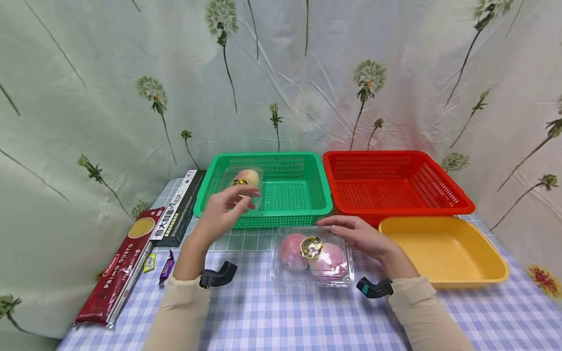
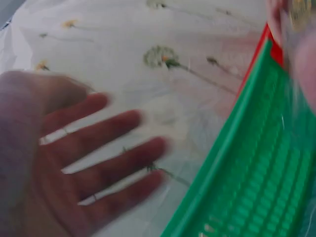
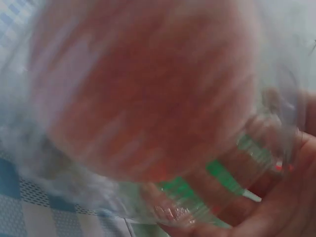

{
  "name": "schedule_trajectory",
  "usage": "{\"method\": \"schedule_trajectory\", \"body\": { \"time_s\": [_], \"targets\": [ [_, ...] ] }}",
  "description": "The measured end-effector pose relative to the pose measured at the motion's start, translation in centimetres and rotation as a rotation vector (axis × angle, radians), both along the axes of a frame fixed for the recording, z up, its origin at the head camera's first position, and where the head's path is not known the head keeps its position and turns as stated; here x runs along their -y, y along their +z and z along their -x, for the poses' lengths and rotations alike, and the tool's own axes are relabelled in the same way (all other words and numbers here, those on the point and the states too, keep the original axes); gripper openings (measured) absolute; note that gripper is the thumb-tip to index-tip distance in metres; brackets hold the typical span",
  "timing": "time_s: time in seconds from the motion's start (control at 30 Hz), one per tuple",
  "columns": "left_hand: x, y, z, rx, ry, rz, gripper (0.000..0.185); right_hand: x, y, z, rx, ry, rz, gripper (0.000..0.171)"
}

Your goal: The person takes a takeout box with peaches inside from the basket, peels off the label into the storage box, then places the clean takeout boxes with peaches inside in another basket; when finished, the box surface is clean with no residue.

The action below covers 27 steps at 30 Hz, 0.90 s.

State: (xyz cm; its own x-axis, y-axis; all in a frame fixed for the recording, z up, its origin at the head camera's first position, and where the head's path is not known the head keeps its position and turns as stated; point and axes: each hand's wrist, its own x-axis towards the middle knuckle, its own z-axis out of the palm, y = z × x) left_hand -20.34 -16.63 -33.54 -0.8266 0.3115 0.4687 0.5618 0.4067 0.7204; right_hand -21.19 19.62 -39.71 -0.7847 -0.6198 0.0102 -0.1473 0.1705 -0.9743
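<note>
A clear plastic box of two pink apples [image 1: 312, 256] lies on the checked tablecloth in front of the green basket [image 1: 263, 214]. My right hand [image 1: 355, 236] grips its far right edge; in the right wrist view the fingers [image 3: 256, 163] show through the plastic behind the blurred box of apples [image 3: 143, 89]. My left hand [image 1: 228, 207] hovers over the basket's front left corner with fingers spread and holds nothing. A second clear box with one fruit [image 1: 243, 181] sits in the basket's left side. The left wrist view shows my left hand [image 2: 89, 163] palm-up beside the green basket [image 2: 247, 163].
A red basket [image 1: 456, 192] stands right of the green one, with a yellow tray [image 1: 443, 253] in front of it. At the left lie a red pasta packet [image 1: 116, 273], a black pasta box [image 1: 180, 207] and two small sweets [image 1: 150, 262]. A flowered curtain hangs behind.
</note>
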Motion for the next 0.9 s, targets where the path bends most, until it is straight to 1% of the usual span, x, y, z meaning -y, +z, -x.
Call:
{"method": "schedule_trajectory", "body": {
  "time_s": [0.07,0.13,0.2,0.3,0.4,0.5,0.6,0.67,0.73,0.8,0.9],
  "targets": [
    [-0.5,0.2,-0.4,0.121,-0.11,0.073,0.028,0.2,-0.2,0.0,-0.014,-0.035,-0.029,0.038],
    [-0.9,0.2,-0.6,0.196,-0.206,0.133,0.031,0.4,-0.3,0.1,-0.029,-0.074,-0.056,0.038],
    [-1.3,0.1,-0.6,0.254,-0.269,0.178,0.034,0.5,-0.5,0.2,-0.051,-0.107,-0.073,0.037],
    [-1.7,-0.2,-0.5,0.311,-0.32,0.21,0.039,0.8,-0.7,0.3,-0.074,-0.15,-0.085,0.037],
    [-2.3,-0.5,-0.5,0.322,-0.338,0.242,0.045,0.9,-0.8,0.4,-0.096,-0.194,-0.104,0.035],
    [-3.2,-1.1,-0.6,0.287,-0.354,0.283,0.051,0.9,-0.8,0.4,-0.104,-0.222,-0.135,0.033],
    [-4.1,-2.0,-0.7,0.252,-0.362,0.33,0.054,0.9,-0.5,0.2,-0.121,-0.22,-0.214,0.033],
    [-4.5,-2.8,-0.9,0.23,-0.359,0.355,0.055,0.8,-0.1,-0.1,-0.163,-0.193,-0.29,0.034],
    [-4.8,-3.5,-1.0,0.217,-0.35,0.356,0.056,0.8,0.4,-0.3,-0.205,-0.171,-0.359,0.035],
    [-4.9,-4.2,-1.1,0.217,-0.335,0.346,0.059,0.6,0.9,-0.5,-0.238,-0.16,-0.408,0.037],
    [-5.2,-4.9,-1.1,0.24,-0.334,0.335,0.068,0.1,1.8,-0.8,-0.262,-0.159,-0.441,0.042]
  ]
}}
